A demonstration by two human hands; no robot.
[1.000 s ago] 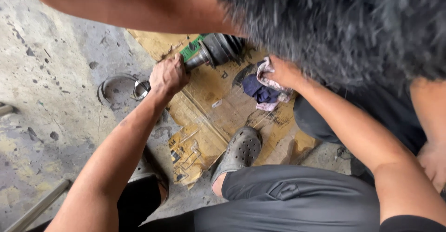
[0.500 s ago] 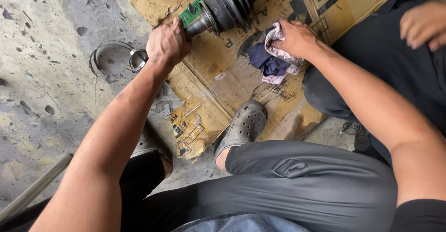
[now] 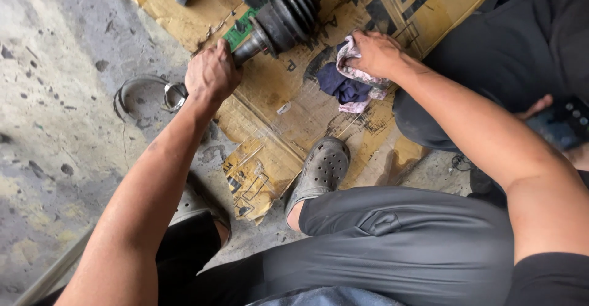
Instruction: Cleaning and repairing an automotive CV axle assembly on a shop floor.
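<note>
The rubber boot (image 3: 293, 15) on the shaft is black with ribbed folds, and the metal shaft end (image 3: 248, 47) beside it is dull grey. The rag (image 3: 353, 76) is pink-and-white checked over a dark navy part. The cardboard (image 3: 276, 91) is tan-yellow, stained dark with grease and printed with black lettering and line drawings near its lower corner. The clog (image 3: 320, 171) is grey with small round holes. The trousers (image 3: 405, 238) are charcoal grey. The concrete floor (image 3: 55, 128) is pale grey, mottled with yellowish patches and dark spots.

Flattened printed brown cardboard (image 3: 294, 103) underfoot
</note>
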